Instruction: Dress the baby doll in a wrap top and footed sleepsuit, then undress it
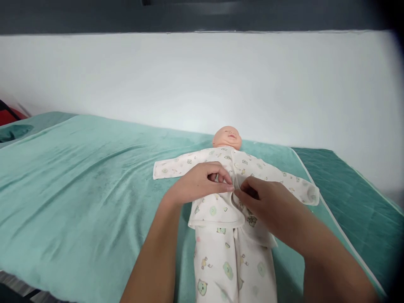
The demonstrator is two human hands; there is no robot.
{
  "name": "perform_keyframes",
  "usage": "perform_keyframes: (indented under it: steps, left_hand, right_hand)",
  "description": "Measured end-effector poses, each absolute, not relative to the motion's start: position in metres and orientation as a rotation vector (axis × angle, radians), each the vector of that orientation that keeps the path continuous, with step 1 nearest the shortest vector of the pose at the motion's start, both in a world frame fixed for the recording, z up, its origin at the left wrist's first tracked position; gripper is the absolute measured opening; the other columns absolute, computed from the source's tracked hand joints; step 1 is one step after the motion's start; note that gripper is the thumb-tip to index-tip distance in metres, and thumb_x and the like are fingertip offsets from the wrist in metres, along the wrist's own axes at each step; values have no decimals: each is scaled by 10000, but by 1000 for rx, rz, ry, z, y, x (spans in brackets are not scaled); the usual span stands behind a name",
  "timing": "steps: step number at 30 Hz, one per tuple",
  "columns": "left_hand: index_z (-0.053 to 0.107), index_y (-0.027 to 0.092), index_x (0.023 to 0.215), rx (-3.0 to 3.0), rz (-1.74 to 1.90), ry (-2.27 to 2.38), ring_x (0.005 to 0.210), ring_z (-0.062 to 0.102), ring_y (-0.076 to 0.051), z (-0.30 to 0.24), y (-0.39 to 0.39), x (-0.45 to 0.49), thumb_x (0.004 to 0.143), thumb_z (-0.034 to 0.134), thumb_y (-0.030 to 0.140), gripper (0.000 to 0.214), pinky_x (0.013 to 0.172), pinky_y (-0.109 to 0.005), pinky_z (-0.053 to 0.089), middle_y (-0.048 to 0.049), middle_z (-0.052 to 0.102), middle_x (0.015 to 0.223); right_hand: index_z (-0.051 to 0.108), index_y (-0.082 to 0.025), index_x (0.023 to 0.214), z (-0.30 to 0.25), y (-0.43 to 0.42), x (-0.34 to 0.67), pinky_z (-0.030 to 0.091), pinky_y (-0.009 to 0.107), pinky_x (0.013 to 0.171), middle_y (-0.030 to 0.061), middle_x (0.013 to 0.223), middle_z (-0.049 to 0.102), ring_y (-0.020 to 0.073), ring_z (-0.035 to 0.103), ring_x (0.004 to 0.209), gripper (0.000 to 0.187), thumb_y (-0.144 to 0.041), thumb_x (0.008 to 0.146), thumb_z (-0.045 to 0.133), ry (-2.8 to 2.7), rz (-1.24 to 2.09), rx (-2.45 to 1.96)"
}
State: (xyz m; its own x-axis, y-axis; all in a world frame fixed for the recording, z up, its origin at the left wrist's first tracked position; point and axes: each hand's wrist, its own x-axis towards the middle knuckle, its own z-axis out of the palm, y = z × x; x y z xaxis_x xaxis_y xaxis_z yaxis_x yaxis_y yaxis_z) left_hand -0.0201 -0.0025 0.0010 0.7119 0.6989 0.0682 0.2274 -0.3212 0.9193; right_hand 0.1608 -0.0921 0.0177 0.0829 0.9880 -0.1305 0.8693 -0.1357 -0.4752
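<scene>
Pinching the patterned jacket (213, 210) at its front opening, right beneath their fingertips, the left hand (205, 179) and right hand (263, 200) nearly meet above the doll (226, 137), where uneven tugging could make an edge slip free.

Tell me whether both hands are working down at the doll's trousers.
No, the left hand and right hand are at the front of the printed top, not the trousers.

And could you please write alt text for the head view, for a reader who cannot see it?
A person's left hand and right hand pinch at the front opening of a patterned white jacket on a doll. The doll lies face-up in matching trousers on a teal cover.
</scene>
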Motion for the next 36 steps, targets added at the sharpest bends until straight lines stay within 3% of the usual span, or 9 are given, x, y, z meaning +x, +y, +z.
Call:
perform_keyframes:
  steps: [5,11,15,24,28,36]
  left_hand:
    - [683,215,822,1966,544,743,752,463,-114,1,-3,-17,790,699,334,124,660,-240,385,8,591,868]
    - [663,202,808,1964,544,733,695,450,-100,2,-4,-19,813,682,395,194,624,-237,378,16,573,812]
    - [636,191,829,1851,517,671,606,410,-83,6,-7,-21,842,656,403,213,547,-227,330,41,505,675]
    - [616,163,856,1594,540,562,604,552,-93,6,-12,-15,822,701,385,241,526,-211,414,0,631,685]
    - [618,146,848,1514,576,508,609,598,-102,4,-12,-14,832,699,344,214,597,-252,515,-5,628,689]
    - [591,152,815,1495,578,542,562,565,-82,5,-13,-11,837,696,342,218,552,-230,493,15,597,654]
  right_hand:
    - [504,-213,688,9,-86,182,324,255,509,-27,612,543,111,460,563,371,-502,921,513,-1674,1019,-1815]
    - [555,-194,720,-1,-76,188,318,232,494,-41,609,453,80,420,529,292,-428,875,634,-1229,1344,-1299]
    - [591,-185,710,-4,-75,183,298,211,447,-54,541,428,62,393,470,287,-413,866,667,-1216,1357,-1238]
    - [625,-180,715,-2,-74,177,341,187,427,-45,518,514,61,452,439,250,-368,877,661,-1291,1360,-1194]
    - [628,-181,709,-1,-75,178,367,190,439,-25,523,562,74,485,448,300,-417,894,635,-1319,1363,-1211]
    - [619,-184,694,-1,-74,178,388,187,437,-8,525,596,80,508,449,386,-504,910,592,-1318,1375,-1210]
